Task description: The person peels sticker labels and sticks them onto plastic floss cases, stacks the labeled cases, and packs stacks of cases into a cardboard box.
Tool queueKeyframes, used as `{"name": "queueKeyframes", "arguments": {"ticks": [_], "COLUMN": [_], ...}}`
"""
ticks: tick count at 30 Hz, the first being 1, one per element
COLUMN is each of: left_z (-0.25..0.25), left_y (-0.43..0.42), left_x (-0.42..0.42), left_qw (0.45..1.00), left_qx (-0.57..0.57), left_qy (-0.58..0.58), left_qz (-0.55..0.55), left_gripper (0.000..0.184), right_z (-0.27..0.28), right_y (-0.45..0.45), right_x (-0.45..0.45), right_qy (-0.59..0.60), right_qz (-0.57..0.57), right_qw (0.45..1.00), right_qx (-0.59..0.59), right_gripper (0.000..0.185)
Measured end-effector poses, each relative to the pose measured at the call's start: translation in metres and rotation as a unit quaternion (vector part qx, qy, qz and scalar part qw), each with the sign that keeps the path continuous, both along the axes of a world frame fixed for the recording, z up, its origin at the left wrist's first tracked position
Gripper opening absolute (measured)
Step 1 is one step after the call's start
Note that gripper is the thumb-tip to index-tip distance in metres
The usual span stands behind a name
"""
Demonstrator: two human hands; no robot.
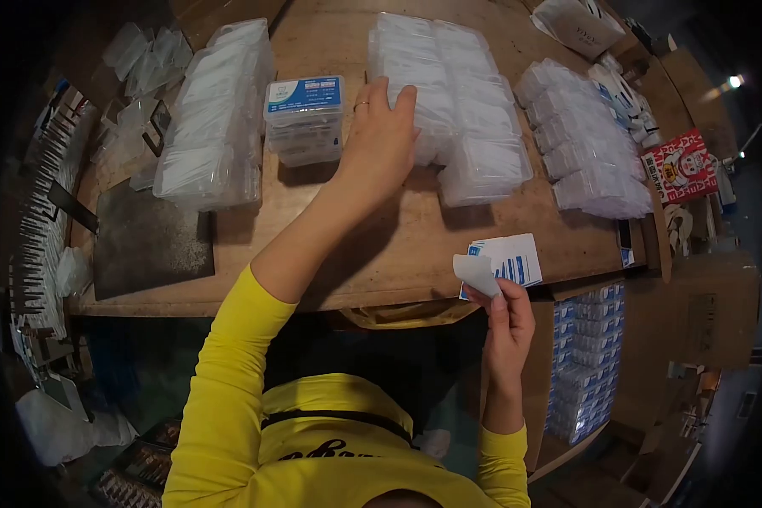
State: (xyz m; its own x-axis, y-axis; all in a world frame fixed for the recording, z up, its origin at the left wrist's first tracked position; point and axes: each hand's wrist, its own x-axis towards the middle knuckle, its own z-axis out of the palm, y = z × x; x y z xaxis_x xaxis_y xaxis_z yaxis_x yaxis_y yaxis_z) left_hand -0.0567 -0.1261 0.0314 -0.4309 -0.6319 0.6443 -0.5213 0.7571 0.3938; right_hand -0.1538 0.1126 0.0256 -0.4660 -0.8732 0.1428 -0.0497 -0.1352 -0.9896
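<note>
My left hand (pixel 379 135) reaches over the table to the near end of a row of clear plastic boxes (pixel 436 140) with white contents. Its fingers curl over the near box's left side; part of the grip is hidden. Just left of this hand stands a short stack of clear boxes with a blue-and-white printed card (pixel 305 95) on top. Near the front edge, my right hand (pixel 508 322) pinches a curled paper card (pixel 477 273), its pale side up. Beside and under that card lie several white-and-blue printed cards (pixel 516 254) on the table.
More filled clear boxes stand in rows at left (pixel 216 110) and right (pixel 584 144). A dark square plate (pixel 154 237) lies front left. Below the table's right side, a carton (pixel 546 453) holds stacked blue-labelled boxes. A red printed packet (pixel 681 167) sits far right.
</note>
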Motion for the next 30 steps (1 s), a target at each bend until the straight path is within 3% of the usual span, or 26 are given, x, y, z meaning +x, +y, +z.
{"name": "queueKeyframes", "arguments": {"ticks": [4, 7, 8, 11, 13, 17, 20, 30], "left_z": [0.005, 0.022, 0.018, 0.005, -0.008, -0.02, -0.021, -0.026], "left_y": [0.006, 0.035, 0.047, 0.084, 0.103, 0.127, 0.13, 0.132], "left_x": [0.005, 0.031, 0.041, 0.07, 0.077, 0.082, 0.085, 0.088], "left_qw": [0.992, 0.983, 0.969, 0.887, 0.859, 0.691, 0.682, 0.686], "left_qx": [0.08, 0.096, 0.152, 0.378, 0.389, 0.527, 0.543, 0.518], "left_qy": [0.081, 0.126, 0.147, 0.15, 0.146, 0.314, 0.3, 0.314], "left_qz": [-0.053, -0.097, -0.131, -0.219, -0.299, -0.382, -0.388, -0.403], "left_gripper": [0.043, 0.038, 0.037, 0.039, 0.038, 0.058, 0.072, 0.075], "right_z": [-0.002, 0.015, 0.017, 0.02, 0.025, 0.024, 0.025, 0.028], "right_y": [0.0, -0.005, -0.006, -0.006, -0.013, -0.016, -0.015, -0.013], "right_x": [-0.002, 0.008, 0.007, 0.007, 0.013, 0.02, 0.02, 0.024], "right_qy": [0.047, 0.109, 0.167, 0.305, 0.357, 0.42, 0.447, 0.463], "right_qz": [-0.016, -0.034, -0.015, 0.028, 0.065, 0.104, 0.109, 0.113], "right_qw": [0.999, 0.993, 0.985, 0.948, 0.926, 0.897, 0.884, 0.876], "right_qx": [0.017, -0.022, -0.046, -0.092, -0.105, -0.092, -0.085, -0.074], "right_gripper": [0.023, 0.022, 0.022, 0.021, 0.022, 0.025, 0.026, 0.028]}}
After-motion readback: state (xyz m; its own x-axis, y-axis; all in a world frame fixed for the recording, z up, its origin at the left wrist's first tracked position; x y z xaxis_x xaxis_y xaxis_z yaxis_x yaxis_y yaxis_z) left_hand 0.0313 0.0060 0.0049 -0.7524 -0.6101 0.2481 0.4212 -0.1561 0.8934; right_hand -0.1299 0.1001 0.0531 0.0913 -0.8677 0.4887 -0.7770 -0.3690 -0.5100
